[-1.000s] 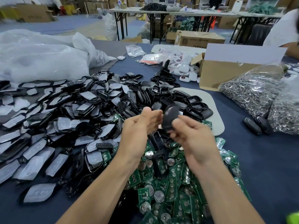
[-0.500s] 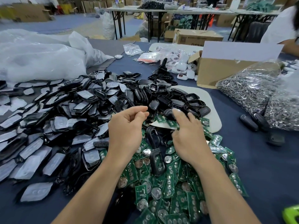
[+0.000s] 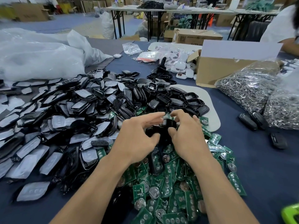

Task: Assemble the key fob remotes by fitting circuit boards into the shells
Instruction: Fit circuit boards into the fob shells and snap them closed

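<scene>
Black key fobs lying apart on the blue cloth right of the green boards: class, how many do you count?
3. Left fob and middle fob lie side by side beside the bag of rings; the third fob lies nearer, alone. More may be hidden.

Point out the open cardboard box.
Head view, far right: the box sits between the white fobs and the bag of metal rings.
</scene>
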The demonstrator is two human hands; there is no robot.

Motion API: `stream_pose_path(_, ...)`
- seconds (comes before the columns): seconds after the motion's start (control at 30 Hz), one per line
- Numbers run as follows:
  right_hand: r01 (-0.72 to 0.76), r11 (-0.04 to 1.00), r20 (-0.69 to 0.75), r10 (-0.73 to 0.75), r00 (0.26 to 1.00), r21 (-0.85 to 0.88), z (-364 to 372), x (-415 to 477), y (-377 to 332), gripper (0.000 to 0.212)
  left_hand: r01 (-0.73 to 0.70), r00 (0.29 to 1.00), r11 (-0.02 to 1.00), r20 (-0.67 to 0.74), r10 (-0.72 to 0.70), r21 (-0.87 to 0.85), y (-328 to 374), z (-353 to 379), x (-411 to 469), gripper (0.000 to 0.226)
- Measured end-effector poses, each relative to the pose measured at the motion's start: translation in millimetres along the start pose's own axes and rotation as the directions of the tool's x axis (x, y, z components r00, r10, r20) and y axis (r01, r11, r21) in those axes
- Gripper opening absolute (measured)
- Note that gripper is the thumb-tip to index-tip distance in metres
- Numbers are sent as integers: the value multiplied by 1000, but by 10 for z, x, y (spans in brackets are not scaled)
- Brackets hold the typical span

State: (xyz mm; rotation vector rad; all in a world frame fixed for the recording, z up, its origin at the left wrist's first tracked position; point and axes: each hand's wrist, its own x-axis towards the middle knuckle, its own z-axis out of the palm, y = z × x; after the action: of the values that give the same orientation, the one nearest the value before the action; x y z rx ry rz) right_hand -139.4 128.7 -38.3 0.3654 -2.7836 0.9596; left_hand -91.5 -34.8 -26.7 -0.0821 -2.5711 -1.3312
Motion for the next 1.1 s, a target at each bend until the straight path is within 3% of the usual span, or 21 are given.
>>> stream_pose_path(0.13, 22, 999, -38, -23, 999, -41, 25, 25, -2, 27, -32, 997, 997, 72, 27, 70, -45, -13, 6, 82)
stream_pose_path(0.23, -1, 988, -194, 31, 980, 157, -16, 31, -29, 24, 13, 999, 986, 30, -18, 164, -64, -38, 17, 77)
stream_pose_path(0.3, -14, 953, -233, 88, 969, 302, -51, -3, -63, 24, 17, 1000, 991, -26, -14, 133, -32, -37, 10, 73)
stream_pose_path(0.4, -10, 881, -187, 111, 976, 474, -59, -64, -144, 20, 1, 996, 1000, -85, -2, -10, 88, -37, 4, 69)
stream_pose_path(0.5, 15, 873, -134, 58, 989, 487, -46, -109, -226, 16, -89, 987, 996, -137, 89, 7, 62, -30, 13, 56)
stream_pose_path(0.6, -18, 785, -87, 91, 992, 619, -69, -103, -239, 11, -77, 971, 996, -232, 65, -46, 36, -12, 5, 45)
stream_pose_path(0.67, -52, 851, -108, 127, 986, 523, -69, -83, -159, 18, -42, 949, 993, -314, 5, -111, 57, -17, 5, 49)
stream_pose_path(0.73, -83, 980, -54, 94, 994, 179, -68, -62, -60, 35, 0, 927, 973, -365, -87, -230, 27, -28, 24, 41)
stream_pose_path(0.77, -90, 995, 11, 90, 996, 36, -68, -61, -31, 41, 29, 920, 958, -368, -138, -286, 4, -35, 36, 36)
stream_pose_path(0.83, -117, 991, 105, 123, 987, -59, -57, -51, 8, 45, 84, 917, 937, -342, -206, -341, -30, -42, 57, 29)
stream_pose_path(0.93, -118, 993, 67, 117, 991, 17, -47, -53, -3, 36, 121, 930, 924, -283, -233, -364, -39, -39, 71, 25)
stream_pose_path(1.1, -165, 937, -206, 234, 950, 307, -61, -115, -100, 26, 149, 940, 903, -225, -255, -402, -58, -10, 101, 33)
